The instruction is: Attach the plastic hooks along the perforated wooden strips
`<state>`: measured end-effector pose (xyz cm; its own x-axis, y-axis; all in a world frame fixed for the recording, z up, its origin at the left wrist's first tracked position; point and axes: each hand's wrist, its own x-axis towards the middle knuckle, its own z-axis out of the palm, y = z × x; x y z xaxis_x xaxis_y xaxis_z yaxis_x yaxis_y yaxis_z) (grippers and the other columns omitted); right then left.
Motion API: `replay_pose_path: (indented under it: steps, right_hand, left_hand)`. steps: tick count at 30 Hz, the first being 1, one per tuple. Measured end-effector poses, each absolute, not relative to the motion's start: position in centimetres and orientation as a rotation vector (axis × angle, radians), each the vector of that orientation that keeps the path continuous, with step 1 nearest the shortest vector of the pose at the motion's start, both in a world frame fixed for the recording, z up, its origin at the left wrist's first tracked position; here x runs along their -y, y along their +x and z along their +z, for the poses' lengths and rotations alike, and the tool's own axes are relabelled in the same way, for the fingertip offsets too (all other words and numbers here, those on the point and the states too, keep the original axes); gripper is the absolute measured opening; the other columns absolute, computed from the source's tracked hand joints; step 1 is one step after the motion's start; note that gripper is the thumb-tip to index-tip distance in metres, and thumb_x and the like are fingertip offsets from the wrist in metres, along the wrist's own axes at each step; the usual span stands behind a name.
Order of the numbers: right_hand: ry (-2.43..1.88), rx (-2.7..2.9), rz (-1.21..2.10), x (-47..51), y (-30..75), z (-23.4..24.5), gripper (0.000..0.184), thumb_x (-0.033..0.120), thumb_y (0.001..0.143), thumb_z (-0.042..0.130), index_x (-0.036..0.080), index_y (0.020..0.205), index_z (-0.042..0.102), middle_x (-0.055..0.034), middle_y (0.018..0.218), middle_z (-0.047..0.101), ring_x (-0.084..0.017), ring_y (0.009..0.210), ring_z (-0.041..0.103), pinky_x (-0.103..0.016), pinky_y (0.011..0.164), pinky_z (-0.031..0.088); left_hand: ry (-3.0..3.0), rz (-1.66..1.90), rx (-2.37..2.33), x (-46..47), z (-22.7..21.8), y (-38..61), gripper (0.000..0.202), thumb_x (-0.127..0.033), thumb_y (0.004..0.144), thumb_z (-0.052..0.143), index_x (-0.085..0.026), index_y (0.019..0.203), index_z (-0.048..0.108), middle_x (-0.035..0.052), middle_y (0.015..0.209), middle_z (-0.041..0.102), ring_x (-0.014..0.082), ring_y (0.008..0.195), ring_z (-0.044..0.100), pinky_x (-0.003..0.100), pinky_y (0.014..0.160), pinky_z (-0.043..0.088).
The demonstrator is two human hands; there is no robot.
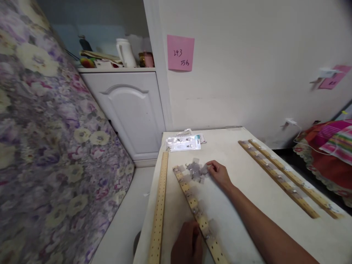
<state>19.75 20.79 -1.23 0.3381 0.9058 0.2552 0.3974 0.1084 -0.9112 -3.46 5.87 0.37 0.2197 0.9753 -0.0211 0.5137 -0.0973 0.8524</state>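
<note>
Lying aslant on the white table (225,146), the middle strip (193,202) of drilled wood carries clear hook pieces, several jutting past its right edge. Beside its near part, on the left, the left hand (187,242) is curled and blurred; whether it grips the wood, I cannot tell. Right of the strip's far end sits a loose pile (194,170) of such pieces; the right hand (219,172) meets its right side, fingertips close together, though whether they pinch a piece cannot be made out. Left of the strip, a narrow lane separates it from a plain strip (158,209) near the table's left edge. Right of it, past the forearm, broad table surface reaches two hooked strips (275,175) along the right edge. Beyond its far end lies a blister pack (183,143).
</note>
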Motion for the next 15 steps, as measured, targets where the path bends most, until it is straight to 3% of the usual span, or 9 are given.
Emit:
replay_pose_path:
  steps: [7,15]
  right_hand:
    - [-1.402,1.277,0.673,-19.7,19.3,-0.7,0.012,0.031,0.072,0.057,0.019,0.075,0.058,0.0071,0.053,0.045,-0.011,0.051,0.039,-0.021,0.05,0.032]
    - [-1.348,1.201,0.637,-17.4,19.6,0.0,0.016,0.034,0.076,0.059,0.018,0.075,0.06,0.0039,0.059,0.05,-0.011,0.053,0.041,-0.023,0.051,0.034]
  left_hand:
    - [1.712,0.741,-1.389,-5.8,0.9,-3.5,0.017,-0.029,0.083,0.042,-0.022,0.091,0.056,0.0016,0.078,0.063,0.0165,0.07,0.058,0.026,0.068,0.044]
    - [1.687,0.845,-1.338,-5.5,1.1,-3.5,0.018,-0.03,0.084,0.042,-0.021,0.092,0.056,0.003,0.08,0.062,0.0177,0.072,0.058,0.028,0.069,0.043]
